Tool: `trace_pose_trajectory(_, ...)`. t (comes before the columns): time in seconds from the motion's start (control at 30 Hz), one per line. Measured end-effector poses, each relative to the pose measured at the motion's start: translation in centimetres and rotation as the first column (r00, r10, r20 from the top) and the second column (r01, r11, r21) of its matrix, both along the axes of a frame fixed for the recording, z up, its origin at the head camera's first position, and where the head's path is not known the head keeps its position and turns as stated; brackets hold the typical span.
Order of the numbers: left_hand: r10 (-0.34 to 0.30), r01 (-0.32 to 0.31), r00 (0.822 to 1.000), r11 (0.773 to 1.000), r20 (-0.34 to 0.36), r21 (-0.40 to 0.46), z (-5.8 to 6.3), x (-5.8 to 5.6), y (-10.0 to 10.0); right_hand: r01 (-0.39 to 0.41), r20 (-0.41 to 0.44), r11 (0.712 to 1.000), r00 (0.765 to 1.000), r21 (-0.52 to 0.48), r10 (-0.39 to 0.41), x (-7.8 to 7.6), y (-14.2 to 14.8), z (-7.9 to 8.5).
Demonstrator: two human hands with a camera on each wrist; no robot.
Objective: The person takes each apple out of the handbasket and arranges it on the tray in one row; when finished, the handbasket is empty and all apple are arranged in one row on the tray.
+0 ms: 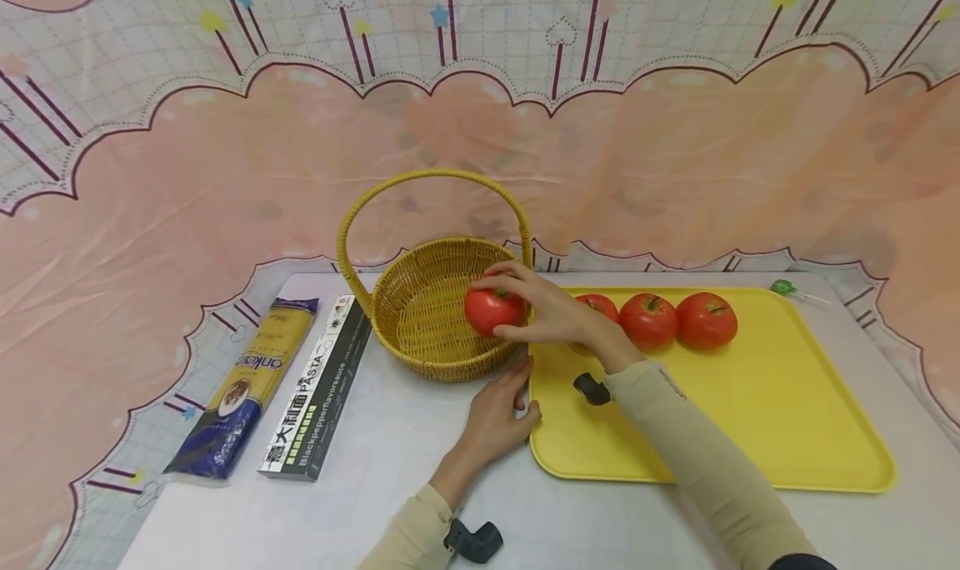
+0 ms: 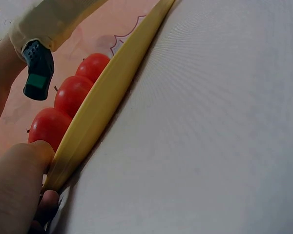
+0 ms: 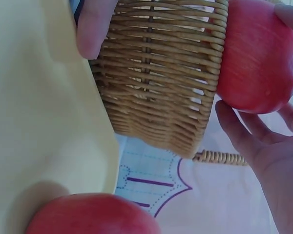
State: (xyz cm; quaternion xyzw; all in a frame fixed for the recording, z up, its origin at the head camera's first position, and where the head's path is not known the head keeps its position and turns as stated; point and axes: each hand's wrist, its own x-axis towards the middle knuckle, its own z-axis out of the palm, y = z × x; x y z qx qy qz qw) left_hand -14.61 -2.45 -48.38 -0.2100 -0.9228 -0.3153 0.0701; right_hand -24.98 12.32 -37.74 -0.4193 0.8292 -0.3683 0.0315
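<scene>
My right hand (image 1: 551,307) holds a red tomato (image 1: 491,310) over the right side of a round wicker basket (image 1: 420,362), with the thumb below and the fingers over its top. From the right wrist view, the tomato is just beyond the basket's rim (image 3: 210,92). My left hand (image 1: 495,416) rests at the left edge of a yellow tray (image 1: 720,424), beside the basket's foot. Its fingers reach forward between basket and tray, its thumb at the tray's rim. Three more tomatoes (image 1: 648,322) line the tray's far side, the leftmost partly hidden behind my right hand.
Left of the basket lie a black and white pasta box (image 1: 315,391) and a blue and yellow pasta packet (image 1: 243,387). The basket's tall handle (image 1: 435,172) arches over it. A small green-headed item (image 1: 783,287) lies by the tray's far right corner. Behind hangs a patterned cloth (image 1: 675,178).
</scene>
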Motion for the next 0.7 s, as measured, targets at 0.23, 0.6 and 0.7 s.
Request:
trace_pose_trajectory(0.23, -0.007, 0.007, 1.0, 1.0, -0.001, -0.006, 0.1, -0.1, -0.1, 0.025, -0.005, 0.999, 1.0, -0.04, -0.025, 0.5, 0.8, 0.1)
trace_pose_trajectory(0.6, -0.023, 0.023, 1.0, 1.0, -0.007, 0.003, 0.1, 0.0, -0.1, 0.04, -0.028, 0.984, 0.999, -0.174, -0.046, 1.1, 2.0, -0.3)
trace_pose_trajectory(0.7, -0.03, 0.03, 1.0, 1.0, -0.009, 0.005, 0.2, 0.0, -0.1, 0.06, -0.032, 0.977, 0.997, -0.205, -0.068, 1.3, 2.5, -0.5)
